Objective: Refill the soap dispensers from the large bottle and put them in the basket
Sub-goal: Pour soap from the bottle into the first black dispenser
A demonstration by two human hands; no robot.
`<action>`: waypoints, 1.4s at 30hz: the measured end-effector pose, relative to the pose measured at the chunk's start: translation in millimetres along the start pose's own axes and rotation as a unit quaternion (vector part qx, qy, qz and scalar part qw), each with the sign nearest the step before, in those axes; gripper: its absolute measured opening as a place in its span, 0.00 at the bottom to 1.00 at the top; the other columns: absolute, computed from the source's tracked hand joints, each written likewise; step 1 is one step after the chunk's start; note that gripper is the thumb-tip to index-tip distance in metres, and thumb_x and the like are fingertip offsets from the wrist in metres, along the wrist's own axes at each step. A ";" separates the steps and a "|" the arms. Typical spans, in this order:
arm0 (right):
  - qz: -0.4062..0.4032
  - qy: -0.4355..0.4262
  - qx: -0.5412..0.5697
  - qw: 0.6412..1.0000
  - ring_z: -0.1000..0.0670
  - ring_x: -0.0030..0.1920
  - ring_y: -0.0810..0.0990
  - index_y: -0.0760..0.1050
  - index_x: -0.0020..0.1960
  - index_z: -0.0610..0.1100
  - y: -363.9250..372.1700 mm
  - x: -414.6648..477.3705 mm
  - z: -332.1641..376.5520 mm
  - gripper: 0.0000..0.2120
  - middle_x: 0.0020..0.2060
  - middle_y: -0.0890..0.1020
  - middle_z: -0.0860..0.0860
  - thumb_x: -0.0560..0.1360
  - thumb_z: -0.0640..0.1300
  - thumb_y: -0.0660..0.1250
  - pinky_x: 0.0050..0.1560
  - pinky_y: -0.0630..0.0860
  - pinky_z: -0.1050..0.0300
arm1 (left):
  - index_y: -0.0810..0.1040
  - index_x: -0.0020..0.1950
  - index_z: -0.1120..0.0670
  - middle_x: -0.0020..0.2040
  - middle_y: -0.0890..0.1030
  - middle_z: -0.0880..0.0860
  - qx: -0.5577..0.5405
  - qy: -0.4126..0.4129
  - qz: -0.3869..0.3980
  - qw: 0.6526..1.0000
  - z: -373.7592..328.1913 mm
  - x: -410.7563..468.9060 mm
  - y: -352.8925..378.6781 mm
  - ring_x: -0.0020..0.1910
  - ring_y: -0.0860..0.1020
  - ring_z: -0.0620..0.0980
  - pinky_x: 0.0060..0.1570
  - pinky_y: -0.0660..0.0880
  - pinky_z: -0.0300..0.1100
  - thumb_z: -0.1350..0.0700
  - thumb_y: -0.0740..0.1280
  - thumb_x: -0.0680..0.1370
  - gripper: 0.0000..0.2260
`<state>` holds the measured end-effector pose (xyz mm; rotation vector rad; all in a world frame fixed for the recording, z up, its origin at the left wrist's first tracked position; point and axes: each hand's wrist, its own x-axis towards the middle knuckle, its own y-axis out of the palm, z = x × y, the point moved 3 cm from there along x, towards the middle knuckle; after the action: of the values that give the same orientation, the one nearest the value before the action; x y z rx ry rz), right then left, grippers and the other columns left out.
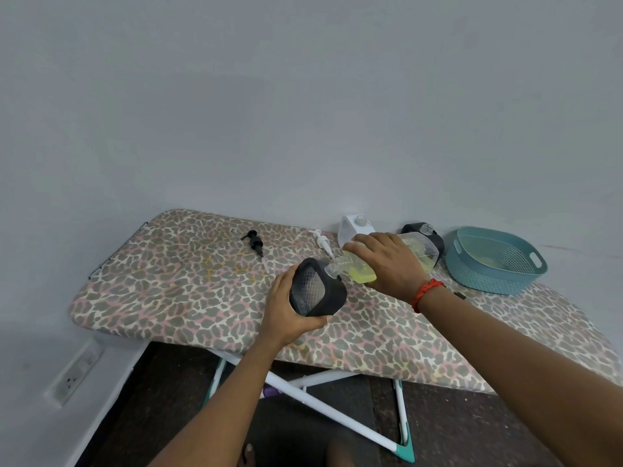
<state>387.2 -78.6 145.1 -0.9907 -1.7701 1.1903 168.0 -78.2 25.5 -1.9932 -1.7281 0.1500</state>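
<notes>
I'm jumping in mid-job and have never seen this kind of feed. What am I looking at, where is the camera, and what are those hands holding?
There is no machine here. A person works with bare hands, and the one picture comes from a camera worn on their head, looking down. The left hand grips a black dispenser. The right hand holds the large bottle tilted, its neck at the dispenser's opening. On the leopard-print ironing board lie a black pump and a white pump. A white dispenser and a second black dispenser sit by the wall, and a teal basket is at the right.
</notes>
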 end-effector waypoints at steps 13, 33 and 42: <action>0.006 -0.001 -0.012 1.000 0.39 0.64 0.78 0.72 0.72 0.49 -2.1 1.4 0.7 0.36 0.68 0.77 0.44 0.67 0.52 0.81 0.65 0.74 0.41 | 0.64 0.79 0.51 0.70 0.70 0.47 0.003 -0.004 -0.001 1.000 -1.4 -0.3 -0.4 0.69 0.70 0.48 0.69 0.72 0.54 0.41 0.82 0.58 0.52; 0.012 -0.001 -0.020 1.000 0.37 0.62 0.78 0.72 0.70 0.49 -1.5 1.5 0.8 0.38 0.66 0.78 0.42 0.64 0.51 0.83 0.63 0.75 0.40 | 0.64 0.79 0.50 0.70 0.70 0.46 0.010 0.001 -0.008 1.000 4.5 1.8 1.8 0.69 0.70 0.46 0.69 0.72 0.52 0.43 0.83 0.59 0.52; 0.011 -0.003 -0.030 0.999 0.38 0.63 0.78 0.72 0.70 0.50 0.6 2.0 0.1 0.40 0.67 0.78 0.42 0.62 0.51 0.84 0.64 0.74 0.40 | 0.63 0.79 0.50 0.72 0.69 0.47 0.013 -0.004 -0.015 1.000 4.4 1.7 2.8 0.71 0.69 0.47 0.71 0.71 0.52 0.45 0.85 0.60 0.53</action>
<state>386.5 -76.6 144.9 -1.0453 -1.8127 1.1608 169.1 -75.5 20.8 -1.9491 -1.7510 0.1706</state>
